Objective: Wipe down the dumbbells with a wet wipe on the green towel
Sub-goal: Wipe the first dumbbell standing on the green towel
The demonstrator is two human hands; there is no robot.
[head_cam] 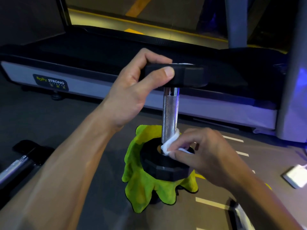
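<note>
- Dumbbell point(169, 113) stands upright on the green towel point(141, 185), draped over a hidden support.
- Left hand point(131, 90) grips the upper head.
- Right hand point(204, 156) fingers pinch the wet wipe point(167, 145) against the handle base.
- Treadmill point(83, 77) stands behind; second dumbbell point(20, 161) lies left on the floor.

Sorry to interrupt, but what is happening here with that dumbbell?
A person is cleaning a dumbbell stood upright on a green towel. The left hand grips the top head to steady it, while the right hand pinches a white wet wipe against the bottom of the metal handle. A second dumbbell lies at the left.
</note>
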